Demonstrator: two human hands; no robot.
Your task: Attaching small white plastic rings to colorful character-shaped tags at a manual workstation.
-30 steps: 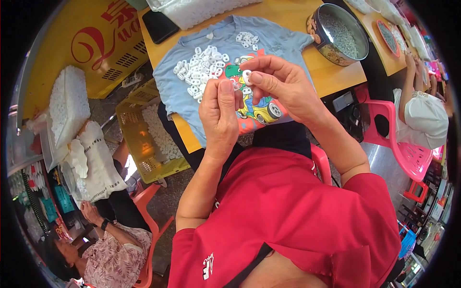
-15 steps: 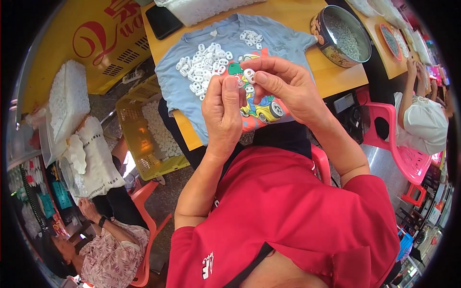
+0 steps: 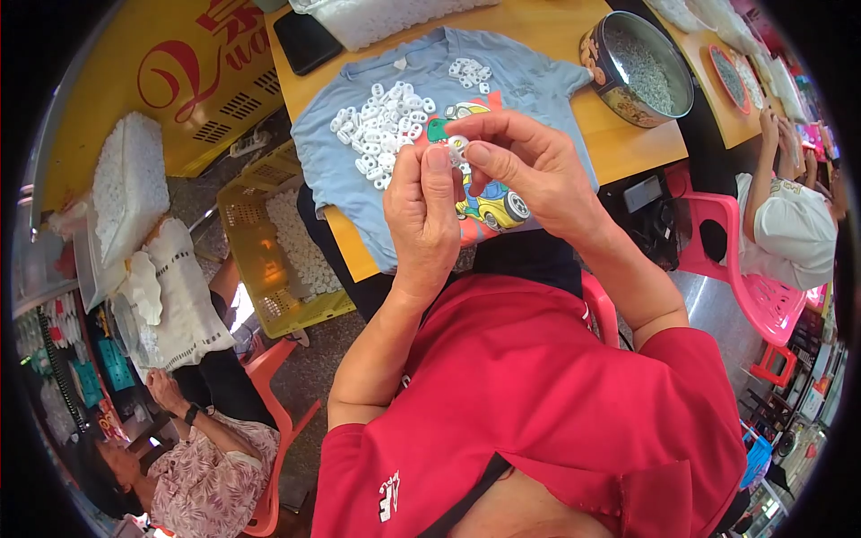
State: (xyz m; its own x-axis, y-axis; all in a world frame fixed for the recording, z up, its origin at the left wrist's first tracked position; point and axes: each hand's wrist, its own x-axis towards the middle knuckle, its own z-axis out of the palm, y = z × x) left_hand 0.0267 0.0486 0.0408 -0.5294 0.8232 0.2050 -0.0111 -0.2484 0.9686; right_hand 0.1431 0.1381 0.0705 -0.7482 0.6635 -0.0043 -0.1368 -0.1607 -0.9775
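Note:
A small white oval plastic piece [image 3: 457,149] with holes is pinched between the thumb and fingers of my right hand [image 3: 536,177]. My left hand [image 3: 421,208] is closed, thumb pressed on its fingers, right up against that piece; whatever is in its pinch is hidden. Below both hands a blue T-shirt [image 3: 332,134] with a colourful cartoon print is spread on the table. On the shirt lie a big heap of similar white two-holed pieces [image 3: 384,125] and a smaller group of them [image 3: 469,72] farther right.
A round tin [image 3: 619,103] of small metallic parts stands at the table's [image 3: 628,148] right. A black phone-like slab [image 3: 307,42] and a clear bag of white pieces [image 3: 386,20] lie at the back. A yellow crate [image 3: 247,211] sits lower left. People sit at both sides.
The white piece has moved slightly left and down and turned in my right fingers, against my left fingertips. My left hand has shifted a little to the right.

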